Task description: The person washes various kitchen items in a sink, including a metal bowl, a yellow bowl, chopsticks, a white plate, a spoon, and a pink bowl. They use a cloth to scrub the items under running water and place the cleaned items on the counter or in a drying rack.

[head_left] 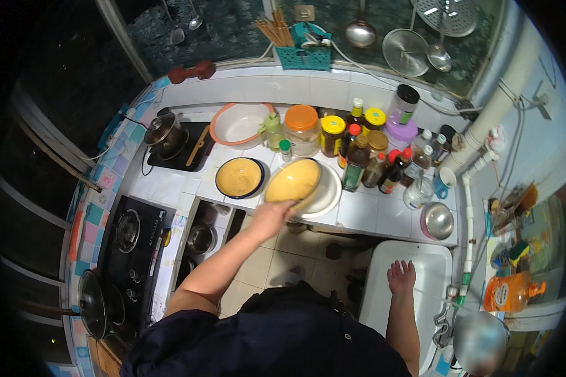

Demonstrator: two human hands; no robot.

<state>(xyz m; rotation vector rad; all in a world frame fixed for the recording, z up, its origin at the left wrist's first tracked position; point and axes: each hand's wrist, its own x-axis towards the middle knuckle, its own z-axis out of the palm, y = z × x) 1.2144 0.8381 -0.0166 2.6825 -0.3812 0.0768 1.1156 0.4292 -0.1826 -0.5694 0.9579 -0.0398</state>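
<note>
My left hand (pixel 273 218) grips the near rim of a yellow dish (pixel 294 180) with a dark edge. The dish is tilted above a white plate (pixel 331 192) on the tiled counter and hides much of it; whether the two touch I cannot tell. Just left of them, a second yellow dish (pixel 239 177) with a dark rim rests flat on the counter. Over the white sink (pixel 431 270) at the right hangs my right hand (pixel 401 277), its fingers spread and nothing in it.
Sauce bottles (pixel 356 164) and lidded jars (pixel 302 131) crowd the counter behind the plate. An orange-rimmed basin (pixel 240 124) sits at the back. A metal bowl (pixel 437 221) stands near the sink. Leftward are a gas stove (pixel 127 257) and a pot (pixel 165 134).
</note>
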